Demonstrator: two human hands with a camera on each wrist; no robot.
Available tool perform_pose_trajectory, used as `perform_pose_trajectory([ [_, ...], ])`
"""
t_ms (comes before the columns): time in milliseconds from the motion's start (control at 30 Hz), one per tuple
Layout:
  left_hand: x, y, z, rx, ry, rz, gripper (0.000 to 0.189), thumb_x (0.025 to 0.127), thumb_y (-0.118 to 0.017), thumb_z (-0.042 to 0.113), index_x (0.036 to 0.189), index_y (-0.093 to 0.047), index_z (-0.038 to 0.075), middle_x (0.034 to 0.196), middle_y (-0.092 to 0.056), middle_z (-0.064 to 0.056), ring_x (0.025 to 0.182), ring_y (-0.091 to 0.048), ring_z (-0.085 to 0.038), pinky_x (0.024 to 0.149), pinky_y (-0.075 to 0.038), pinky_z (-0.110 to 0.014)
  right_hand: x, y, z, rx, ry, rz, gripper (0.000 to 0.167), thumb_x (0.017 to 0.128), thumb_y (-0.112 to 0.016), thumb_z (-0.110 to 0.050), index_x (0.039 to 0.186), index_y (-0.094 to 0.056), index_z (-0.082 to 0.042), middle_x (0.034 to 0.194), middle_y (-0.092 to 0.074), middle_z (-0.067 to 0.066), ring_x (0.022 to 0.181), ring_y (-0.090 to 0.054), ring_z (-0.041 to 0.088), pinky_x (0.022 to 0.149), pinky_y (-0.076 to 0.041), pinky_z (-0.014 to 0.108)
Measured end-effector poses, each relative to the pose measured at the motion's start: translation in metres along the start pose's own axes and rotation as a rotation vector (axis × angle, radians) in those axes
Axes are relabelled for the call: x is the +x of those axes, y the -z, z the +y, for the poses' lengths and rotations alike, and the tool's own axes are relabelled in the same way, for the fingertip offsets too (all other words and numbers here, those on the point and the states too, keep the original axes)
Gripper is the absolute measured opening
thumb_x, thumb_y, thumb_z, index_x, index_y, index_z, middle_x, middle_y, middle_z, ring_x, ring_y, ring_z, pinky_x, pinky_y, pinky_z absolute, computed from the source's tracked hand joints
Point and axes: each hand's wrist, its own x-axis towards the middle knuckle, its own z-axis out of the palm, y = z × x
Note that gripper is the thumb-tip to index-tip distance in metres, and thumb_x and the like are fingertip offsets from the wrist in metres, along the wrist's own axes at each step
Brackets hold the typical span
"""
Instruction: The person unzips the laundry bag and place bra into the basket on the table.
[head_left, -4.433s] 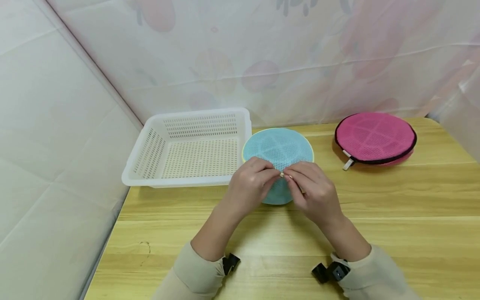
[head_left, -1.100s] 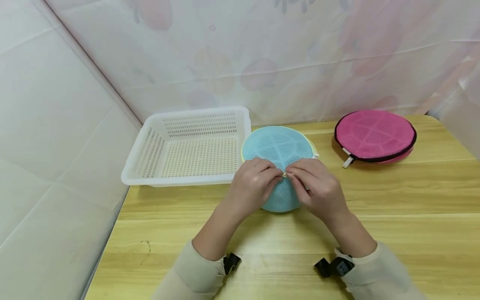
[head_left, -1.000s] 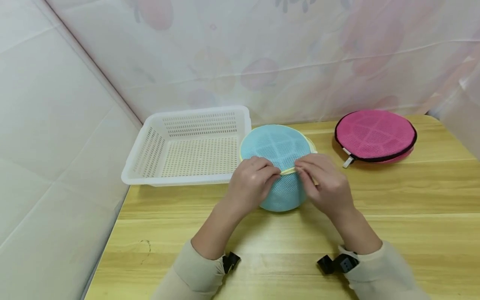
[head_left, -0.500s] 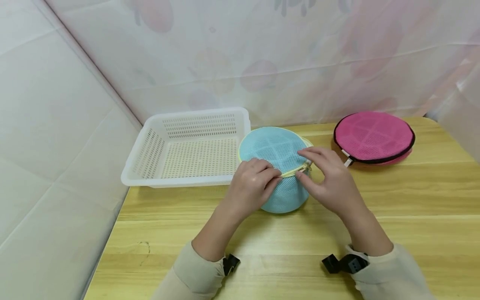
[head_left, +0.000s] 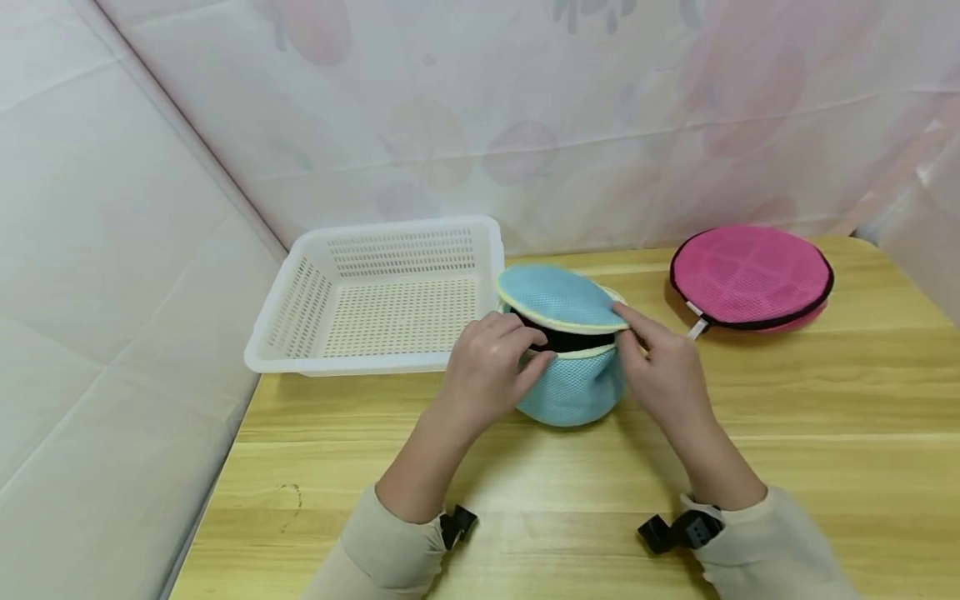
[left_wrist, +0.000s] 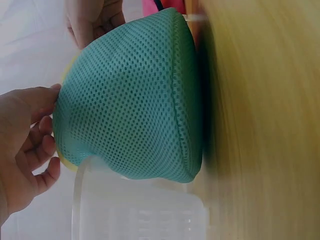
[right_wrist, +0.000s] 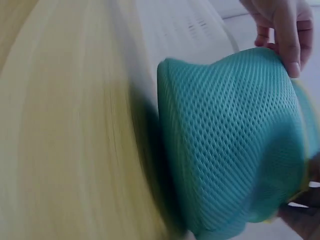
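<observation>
A light blue mesh laundry bag with yellow trim stands upright on the table. Its round lid is lifted at the front, and a black item shows through the gap; its kind cannot be told. At the right end of the gap my right hand pinches the edge of the lid between thumb and fingers. My left hand is at the left of the opening, fingers spread and loosely bent, thumb tip touching the rim. In the left wrist view the bag's mesh side hides the opening.
A white plastic basket with slotted walls stands just left of the bag. Farther right, a flat pink mesh bag with black trim lies on the wooden table. A pale curtain hangs behind the table.
My right hand has drawn the zipper rightward from the front middle, then taken hold of the lid. The lid has risen, exposing the black item. My left hand's pinch at the rim has loosened.
</observation>
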Motion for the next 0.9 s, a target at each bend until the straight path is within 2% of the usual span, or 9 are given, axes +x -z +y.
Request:
perform_pose_trajectory([
  [100,0.0,-0.003,0.002,-0.006,-0.017,-0.054,0.014,0.086,-0.077,0.026,0.086,-0.078,0.012,0.078,-0.069,0.002,0.067,-0.056,-0.014,0.06,-0.046,-0.024,0.002,0.0,0.002,0.4,-0.229,0.09,0.026,0.099,-0.058,-0.016,0.12,-0.072,-0.011,0.09,-0.07,0.005,0.063,-0.055,0.002,0.056,-0.048,0.01],
  [167,0.0,-0.005,0.004,-0.009,-0.035,-0.084,0.015,0.089,-0.074,0.026,0.083,-0.078,0.013,0.074,-0.066,0.003,0.064,-0.053,-0.013,0.059,-0.043,-0.023,0.004,0.0,0.004,0.753,-0.379,0.137,0.022,0.099,-0.059,-0.019,0.11,-0.074,-0.006,0.089,-0.069,0.001,0.069,-0.056,0.0,0.061,-0.049,0.009],
  [233,0.0,-0.007,0.007,-0.004,-0.05,-0.101,0.018,0.09,-0.072,0.027,0.078,-0.077,0.016,0.07,-0.062,0.005,0.061,-0.049,-0.012,0.056,-0.039,-0.023,0.006,0.001,0.006,1.075,-0.508,0.175,0.021,0.099,-0.06,-0.02,0.095,-0.071,-0.002,0.075,-0.058,-0.002,0.066,-0.051,0.003,0.058,-0.047,0.011],
  [333,-0.001,-0.009,0.011,0.011,-0.058,-0.112,0.023,0.091,-0.07,0.03,0.071,-0.075,0.019,0.069,-0.056,0.006,0.062,-0.046,-0.012,0.055,-0.035,-0.024,0.006,0.002,0.01,1.326,-0.589,0.147,0.025,0.101,-0.054,-0.027,0.094,-0.06,-0.004,0.071,-0.047,-0.001,0.065,-0.041,0.008,0.056,-0.043,0.018],
  [400,-0.002,-0.011,0.013,0.02,-0.054,-0.116,0.025,0.091,-0.07,0.031,0.069,-0.074,0.02,0.071,-0.056,0.005,0.065,-0.047,-0.013,0.056,-0.034,-0.025,0.006,0.002,0.013,1.365,-0.608,0.109,0.024,0.102,-0.052,-0.029,0.1,-0.055,-0.006,0.077,-0.051,-0.001,0.072,-0.047,0.008,0.063,-0.046,0.017],
  [500,-0.003,-0.012,0.015,0.033,-0.042,-0.123,0.024,0.091,-0.07,0.03,0.069,-0.075,0.021,0.079,-0.059,0.005,0.072,-0.051,-0.014,0.059,-0.036,-0.027,0.005,0.0,0.015,1.318,-0.646,0.063,0.026,0.101,-0.054,-0.031,0.114,-0.056,-0.009,0.096,-0.06,-0.004,0.091,-0.054,0.005,0.077,-0.049,0.016],
  [633,-0.002,-0.014,0.014,-0.013,-0.037,-0.14,0.014,0.091,-0.069,0.023,0.08,-0.077,0.018,0.085,-0.063,0.003,0.076,-0.056,-0.014,0.061,-0.042,-0.026,0.006,-0.005,0.013,1.099,-0.729,0.047,0.021,0.096,-0.064,-0.031,0.088,-0.066,-0.012,0.086,-0.06,-0.011,0.08,-0.054,0.001,0.071,-0.048,0.013],
  [733,0.0,-0.014,0.012,-0.079,-0.008,-0.161,0.011,0.092,-0.068,0.018,0.097,-0.076,0.013,0.094,-0.066,0.0,0.083,-0.059,-0.016,0.069,-0.049,-0.025,0.008,-0.009,0.011,0.975,-0.738,0.066,0.031,0.094,-0.067,-0.029,0.068,-0.063,-0.013,0.074,-0.055,-0.01,0.066,-0.049,0.002,0.06,-0.046,0.013],
  [900,0.005,-0.012,0.008,-0.108,0.147,-0.255,0.032,0.093,-0.069,0.024,0.123,-0.066,0.011,0.119,-0.062,-0.006,0.11,-0.059,-0.022,0.093,-0.052,-0.031,0.007,-0.015,0.006,1.037,-0.68,0.069,0.034,0.097,-0.063,-0.022,0.064,-0.063,-0.012,0.065,-0.052,-0.009,0.05,-0.042,0.003,0.048,-0.037,0.014],
])
